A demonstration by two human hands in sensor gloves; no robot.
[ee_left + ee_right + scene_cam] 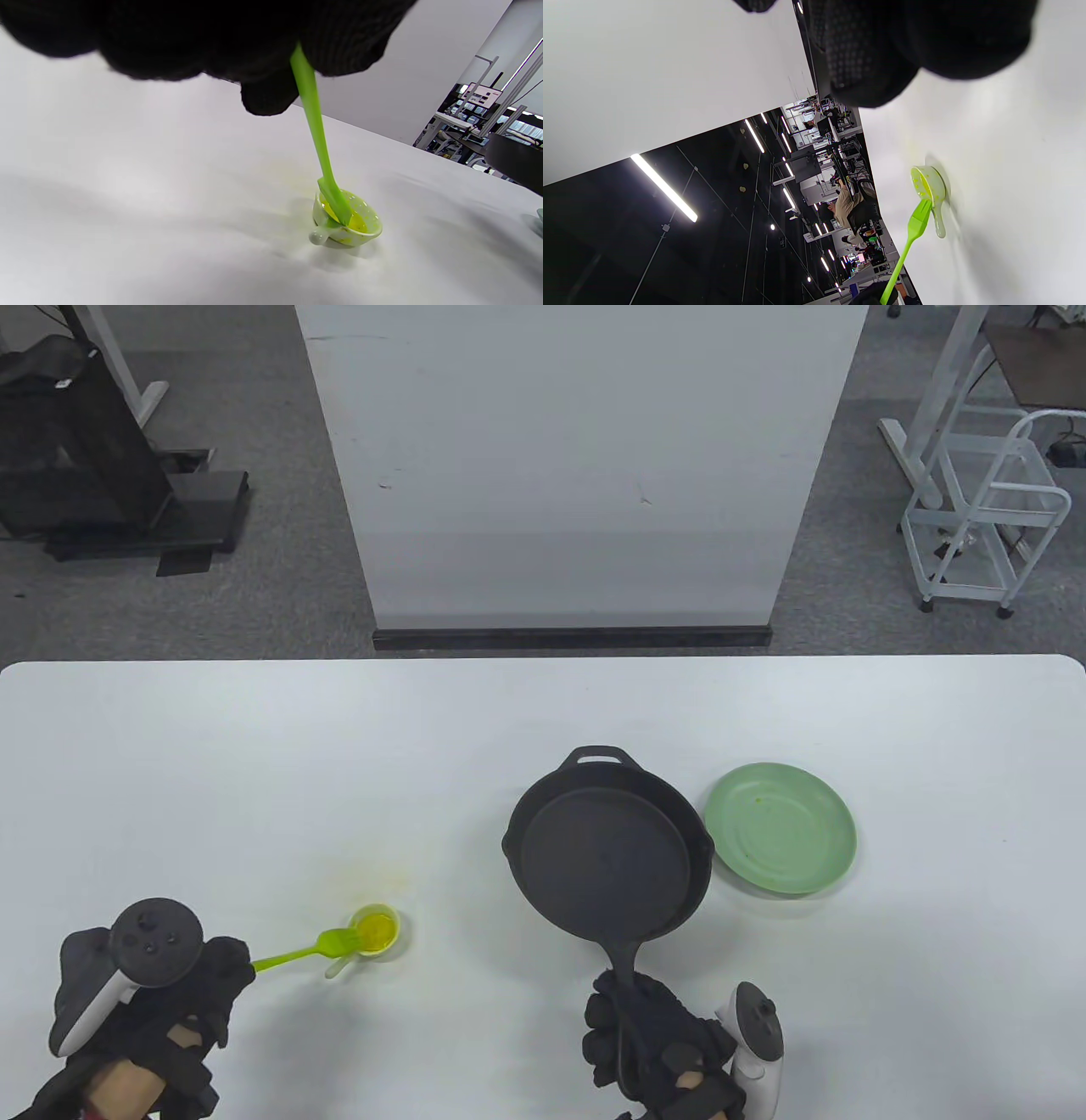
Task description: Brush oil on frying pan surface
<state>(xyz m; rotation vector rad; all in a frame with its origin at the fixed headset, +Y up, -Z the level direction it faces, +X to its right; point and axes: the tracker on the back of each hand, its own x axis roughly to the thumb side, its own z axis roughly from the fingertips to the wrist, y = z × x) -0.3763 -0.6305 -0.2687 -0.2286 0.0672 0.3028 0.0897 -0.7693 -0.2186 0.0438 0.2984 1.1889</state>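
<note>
- Near the front-left corner of the worktop point(212, 763), the left hand point(161, 993) is gripping the handle end of a green silicone brush point(299, 952), fingers closed around it.
- Brush bristles are dipping into a small cup of yellow oil point(376, 931), which is sitting on the worktop left of centre, toward the front edge.
- At the front edge, right of centre, the right hand point(653, 1044) is holding the handle of the black frying pan point(607, 861), fingers wrapped around it.
- Pan's rim is lying just beside a green plate point(785, 827) on its right; whether they are touching is unclear.
</note>
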